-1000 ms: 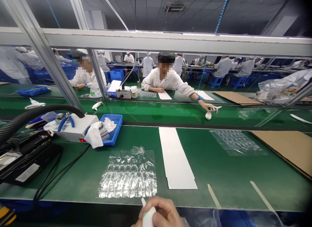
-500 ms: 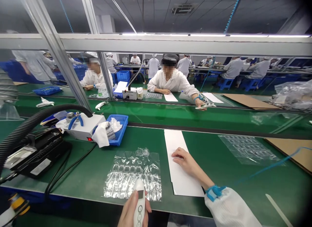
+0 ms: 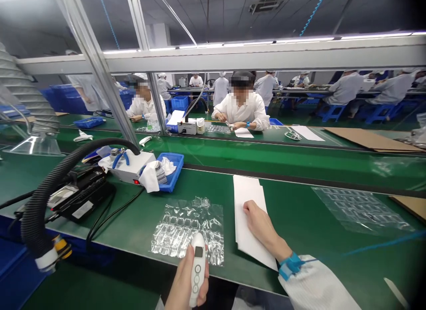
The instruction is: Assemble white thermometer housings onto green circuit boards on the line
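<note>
At the bottom centre of the frame, the left hand (image 3: 183, 279) grips a white handheld device (image 3: 198, 270), its fingers curled around the body. The device stands nearly upright with its small dark screen and three round buttons facing the camera. Compared with the earlier frame, it sits a little further right and higher, and more of its face shows. It overlaps the lower right part of a crinkled clear plastic tray sheet (image 3: 186, 232) lying on the green bench (image 3: 286, 216), though whether they touch cannot be told.

Just to the right, the right hand (image 3: 262, 225) lies spread flat with its fingers pressed together, resting on a stack of white paper strips (image 3: 248, 212) and pinching nothing. A blue wrist strap (image 3: 291, 265) circles the wrist above a white sleeve (image 3: 316, 285).

The whole scene now sits tilted compared with before, with the bench running downhill to the right. Across the bench, the co-worker (image 3: 241, 110) no longer reaches out to the right: both of that person's hands (image 3: 234, 125) are drawn in together in front of the chest. A small white item (image 3: 293, 134) lies on the far bench at the right.
</note>
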{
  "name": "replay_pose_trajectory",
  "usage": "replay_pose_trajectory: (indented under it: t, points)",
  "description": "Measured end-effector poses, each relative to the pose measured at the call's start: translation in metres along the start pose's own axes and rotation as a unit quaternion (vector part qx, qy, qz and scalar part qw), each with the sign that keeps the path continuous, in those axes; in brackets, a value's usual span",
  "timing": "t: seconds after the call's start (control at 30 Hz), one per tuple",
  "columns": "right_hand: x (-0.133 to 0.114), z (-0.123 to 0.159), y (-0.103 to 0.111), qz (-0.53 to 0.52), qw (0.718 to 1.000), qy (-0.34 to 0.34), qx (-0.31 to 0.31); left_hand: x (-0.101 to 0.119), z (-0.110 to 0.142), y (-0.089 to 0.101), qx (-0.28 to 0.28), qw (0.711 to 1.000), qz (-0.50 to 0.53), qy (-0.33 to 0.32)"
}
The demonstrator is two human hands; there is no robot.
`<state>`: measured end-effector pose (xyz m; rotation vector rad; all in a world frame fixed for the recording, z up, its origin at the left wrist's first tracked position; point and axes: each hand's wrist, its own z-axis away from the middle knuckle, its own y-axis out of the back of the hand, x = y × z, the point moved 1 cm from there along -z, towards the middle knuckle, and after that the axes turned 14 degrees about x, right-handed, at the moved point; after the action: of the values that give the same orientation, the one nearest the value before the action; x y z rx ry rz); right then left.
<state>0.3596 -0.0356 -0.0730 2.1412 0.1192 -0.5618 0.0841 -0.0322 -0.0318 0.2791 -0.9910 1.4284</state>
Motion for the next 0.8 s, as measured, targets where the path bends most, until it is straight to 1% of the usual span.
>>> replay_pose_trajectory:
  t: [0.13,0.2,0.27,0.3,0.37,0.47,0.53,0.6,0.67,0.73,0.8]
  points:
    - [0.009,-0.004,-0.001,-0.012,1.000,-0.011,0.012,-0.002,0.006,-0.010,0.028,0.999,0.038,-0.014]
    - [0.011,-0.005,0.003,-0.045,0.998,-0.036,0.022,-0.003,0.009,-0.013,0.040,0.997,0.065,-0.020]
    - [0.006,-0.005,0.012,-0.100,0.992,-0.075,0.026,-0.004,0.012,-0.013,0.046,0.995,0.077,-0.032]
    - [-0.002,-0.003,0.018,-0.133,0.987,-0.093,0.020,-0.004,0.013,-0.013,0.049,0.995,0.078,-0.037]
    - [-0.027,0.002,0.031,-0.203,0.973,-0.110,-0.017,-0.005,0.014,-0.011,0.059,0.994,0.077,-0.039]
    - [-0.082,0.016,0.046,-0.306,0.938,-0.112,-0.122,-0.009,0.015,-0.007,0.073,0.993,0.084,-0.035]
    - [-0.117,0.027,0.049,-0.349,0.912,-0.101,-0.189,-0.011,0.013,-0.005,0.079,0.993,0.072,-0.049]
    - [-0.142,0.035,0.045,-0.368,0.901,-0.086,-0.215,-0.014,0.011,-0.004,0.085,0.993,0.049,-0.064]
    - [-0.154,0.039,0.038,-0.370,0.902,-0.081,-0.207,-0.015,0.010,-0.003,0.092,0.993,0.033,-0.064]
    - [-0.157,0.041,0.030,-0.370,0.904,-0.093,-0.194,-0.017,0.009,-0.002,0.087,0.994,0.028,-0.056]
    - [-0.157,0.041,0.027,-0.378,0.899,-0.114,-0.190,-0.018,0.009,-0.001,0.076,0.996,0.022,-0.050]
